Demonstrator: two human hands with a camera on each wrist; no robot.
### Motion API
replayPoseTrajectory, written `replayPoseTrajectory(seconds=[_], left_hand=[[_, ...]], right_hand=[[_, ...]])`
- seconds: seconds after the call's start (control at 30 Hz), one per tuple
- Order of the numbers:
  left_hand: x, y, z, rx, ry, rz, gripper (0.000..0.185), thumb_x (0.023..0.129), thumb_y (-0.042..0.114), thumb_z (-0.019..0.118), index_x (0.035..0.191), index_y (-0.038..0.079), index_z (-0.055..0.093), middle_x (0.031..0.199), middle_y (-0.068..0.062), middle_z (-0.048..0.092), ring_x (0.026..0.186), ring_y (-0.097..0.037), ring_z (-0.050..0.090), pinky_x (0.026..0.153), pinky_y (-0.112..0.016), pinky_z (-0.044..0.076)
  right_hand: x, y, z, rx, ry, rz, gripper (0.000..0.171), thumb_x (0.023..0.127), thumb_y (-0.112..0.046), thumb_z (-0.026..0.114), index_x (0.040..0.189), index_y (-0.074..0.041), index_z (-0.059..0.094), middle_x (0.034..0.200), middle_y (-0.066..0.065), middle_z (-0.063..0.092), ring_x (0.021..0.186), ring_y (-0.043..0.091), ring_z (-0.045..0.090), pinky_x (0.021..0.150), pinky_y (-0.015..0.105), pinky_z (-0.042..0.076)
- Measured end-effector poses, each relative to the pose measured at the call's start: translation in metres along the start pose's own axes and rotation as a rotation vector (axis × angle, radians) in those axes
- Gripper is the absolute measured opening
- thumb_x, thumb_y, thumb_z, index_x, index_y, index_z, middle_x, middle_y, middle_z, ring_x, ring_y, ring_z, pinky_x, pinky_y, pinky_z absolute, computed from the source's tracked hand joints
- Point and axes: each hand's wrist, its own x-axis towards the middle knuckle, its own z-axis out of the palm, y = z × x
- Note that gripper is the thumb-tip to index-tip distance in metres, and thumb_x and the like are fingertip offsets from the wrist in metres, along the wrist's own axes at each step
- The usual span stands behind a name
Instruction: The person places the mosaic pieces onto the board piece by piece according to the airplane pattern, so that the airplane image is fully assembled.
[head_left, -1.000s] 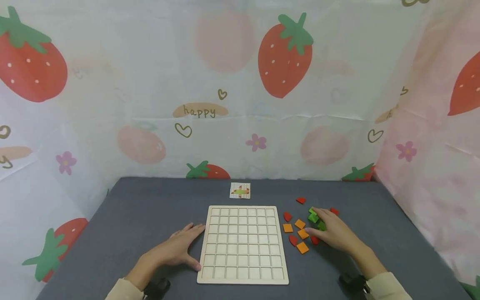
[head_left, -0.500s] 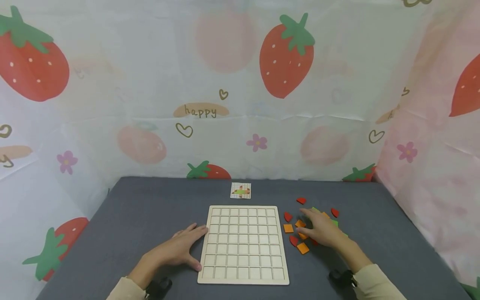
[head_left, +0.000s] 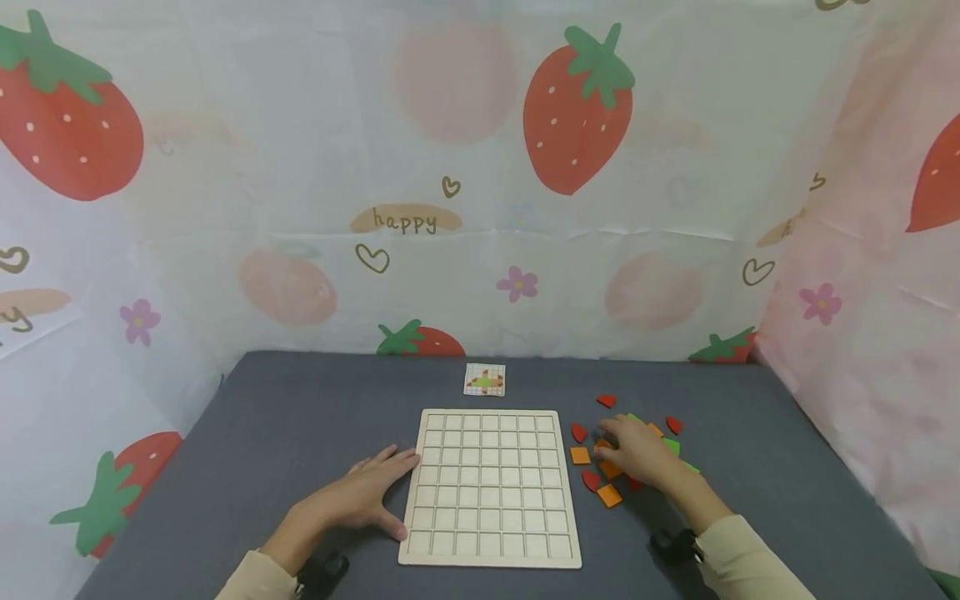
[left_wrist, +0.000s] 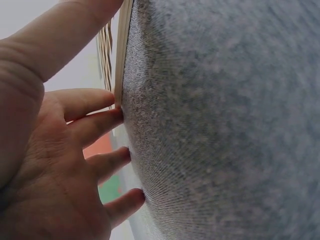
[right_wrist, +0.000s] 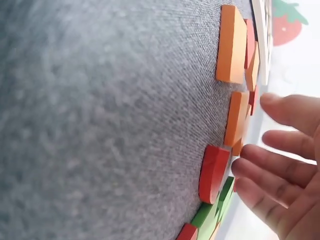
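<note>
A pale wooden grid board [head_left: 491,487] lies on the dark grey table. Against its left edge rests my left hand [head_left: 354,498], fingers spread, thumb lower down the same edge; in the left wrist view the fingertips meet the board's rim [left_wrist: 121,55]. My right hand [head_left: 643,457] hovers low over a scatter of flat wooden pieces, fingers loosely extended, nothing gripped. Around it lie an orange square [head_left: 581,456], a red rounded piece [head_left: 578,432] and a green piece [head_left: 671,447]. In the right wrist view an orange piece [right_wrist: 235,117] and a red piece [right_wrist: 214,172] sit near the fingertips. Some pieces are hidden beneath the hand.
Behind the board lies a small card [head_left: 485,380] printed with a coloured grid pattern. Another red piece [head_left: 606,401] lies at the far side of the scatter, and an orange square [head_left: 610,496] at the near side. A strawberry-print cloth [head_left: 300,167] hangs behind the table.
My right hand has moved left over the orange pieces, leaving green and orange ones showing to its right. The left hand stays at the board, and the head view has shifted slightly.
</note>
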Motion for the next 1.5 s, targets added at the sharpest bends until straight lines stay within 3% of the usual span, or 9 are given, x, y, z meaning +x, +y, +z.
replayPoseTrajectory(seconds=[0.2,0.43,0.67,0.9,1.2,1.5], left_hand=[[-0.001,0.0,-0.001,-0.004,0.001,0.002,0.105,0.056,0.047,0.077,0.142,0.011,0.03,0.147,-0.011,0.03,0.139,-0.037,0.015,0.105,-0.06,0.015],[-0.001,-0.001,-0.001,-0.006,-0.007,0.006,0.104,0.057,0.047,0.077,0.142,0.011,0.03,0.147,-0.01,0.029,0.139,-0.036,0.014,0.105,-0.06,0.015],[0.0,-0.002,0.0,-0.004,-0.001,0.0,0.104,0.057,0.047,0.078,0.142,0.012,0.03,0.148,-0.01,0.029,0.139,-0.036,0.014,0.105,-0.06,0.015],[0.0,0.0,0.0,-0.017,-0.007,-0.004,0.103,0.057,0.046,0.078,0.142,0.011,0.03,0.148,-0.01,0.029,0.14,-0.035,0.014,0.105,-0.06,0.014],[-0.001,0.0,0.0,-0.011,0.002,0.007,0.104,0.057,0.046,0.078,0.142,0.01,0.03,0.148,-0.01,0.029,0.139,-0.036,0.015,0.105,-0.061,0.015],[0.0,0.0,0.0,-0.01,0.003,0.006,0.105,0.056,0.047,0.078,0.142,0.01,0.03,0.148,-0.011,0.029,0.139,-0.037,0.015,0.105,-0.061,0.015]], right_hand=[[0.006,-0.005,0.005,-0.089,-0.004,0.024,0.025,0.08,-0.021,0.067,0.1,-0.005,0.066,0.084,0.004,0.06,0.072,0.013,0.053,0.064,0.03,0.046],[0.008,-0.007,0.008,-0.112,0.006,0.046,0.024,0.079,-0.018,0.068,0.098,-0.004,0.067,0.089,0.007,0.062,0.075,0.016,0.056,0.064,0.031,0.049],[0.008,-0.006,0.008,-0.081,0.01,0.054,0.022,0.079,-0.018,0.068,0.096,-0.004,0.068,0.085,0.006,0.059,0.068,0.014,0.05,0.059,0.027,0.044],[0.007,-0.01,0.008,-0.047,0.039,0.016,0.02,0.077,-0.016,0.069,0.094,-0.006,0.069,0.085,0.005,0.059,0.069,0.013,0.051,0.058,0.026,0.042],[-0.002,-0.028,0.01,0.044,0.038,-0.035,0.025,0.079,-0.015,0.068,0.102,-0.007,0.067,0.089,0.0,0.058,0.07,0.007,0.047,0.057,0.02,0.041],[-0.006,-0.043,0.012,0.093,0.015,-0.113,0.023,0.079,-0.017,0.067,0.101,-0.009,0.067,0.087,-0.002,0.056,0.07,0.008,0.047,0.056,0.019,0.04]])
